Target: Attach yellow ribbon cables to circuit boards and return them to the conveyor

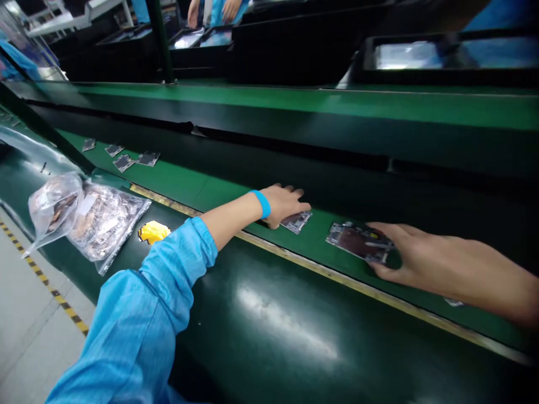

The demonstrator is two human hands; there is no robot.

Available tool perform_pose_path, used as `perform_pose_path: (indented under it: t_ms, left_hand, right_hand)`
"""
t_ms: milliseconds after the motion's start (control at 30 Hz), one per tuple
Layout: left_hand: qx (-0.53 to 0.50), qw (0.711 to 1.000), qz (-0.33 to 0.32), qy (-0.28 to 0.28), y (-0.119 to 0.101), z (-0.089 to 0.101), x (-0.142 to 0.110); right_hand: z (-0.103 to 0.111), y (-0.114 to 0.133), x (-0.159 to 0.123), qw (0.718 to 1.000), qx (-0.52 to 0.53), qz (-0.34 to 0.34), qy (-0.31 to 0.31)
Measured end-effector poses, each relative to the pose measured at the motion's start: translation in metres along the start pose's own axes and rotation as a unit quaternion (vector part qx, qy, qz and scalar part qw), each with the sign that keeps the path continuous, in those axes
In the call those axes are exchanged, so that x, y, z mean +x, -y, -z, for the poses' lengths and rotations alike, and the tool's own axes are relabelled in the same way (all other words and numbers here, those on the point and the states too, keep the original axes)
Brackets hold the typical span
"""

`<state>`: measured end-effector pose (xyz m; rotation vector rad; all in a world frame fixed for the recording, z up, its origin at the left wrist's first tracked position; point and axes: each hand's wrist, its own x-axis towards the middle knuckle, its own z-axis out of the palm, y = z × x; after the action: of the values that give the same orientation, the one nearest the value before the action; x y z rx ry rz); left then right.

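My left hand [286, 203], with a blue band at the wrist, reaches over the belt with its fingers spread. It lies over a small circuit board [298, 222], hiding part of it; whether it touches the board I cannot tell. To the right, my right hand [404, 252] has thumb and fingers at opposite edges of a larger-looking circuit board [357, 241] with a brown middle. That board is slightly tilted and close to the green belt [214, 193]. Part of another board [453, 302] shows below my right forearm.
Several circuit boards [123, 163] lie farther left on the belt. Clear plastic bags [101, 219] of parts and a yellow object [154, 232] sit on the green bench [269, 325]. A slanted post [46, 129] stands at left. Across the line are black trays [202, 53] and a co-worker's hands [231, 10].
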<state>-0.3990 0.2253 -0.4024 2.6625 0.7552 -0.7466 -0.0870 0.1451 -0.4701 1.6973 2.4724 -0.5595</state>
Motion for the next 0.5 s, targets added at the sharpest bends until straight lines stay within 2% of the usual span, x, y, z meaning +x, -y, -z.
perform_pose_path:
  t_ms: [67, 133, 333, 433, 500]
  left_hand:
    - [0.0, 1.0, 0.006, 0.002, 0.03, -0.018, -0.02]
    - [0.0, 1.0, 0.017, 0.007, 0.061, -0.029, -0.043]
    - [0.02, 0.992, 0.108, 0.059, 0.159, -0.052, -0.134]
    - [0.01, 0.986, 0.157, 0.054, 0.19, -0.064, -0.181]
    - [-0.001, 0.98, 0.198, 0.034, 0.2, -0.071, -0.21]
  right_hand:
    - [-0.009, 0.03, 0.022, 0.999, -0.029, 0.018, 0.041]
    - [-0.009, 0.061, 0.045, 0.996, -0.044, 0.036, 0.063]
    - [0.015, 0.158, 0.124, 0.991, -0.053, 0.11, 0.057]
    - [0.024, 0.202, 0.15, 0.988, -0.057, 0.134, 0.044]
    - [0.025, 0.234, 0.157, 0.988, -0.008, 0.152, 0.015]
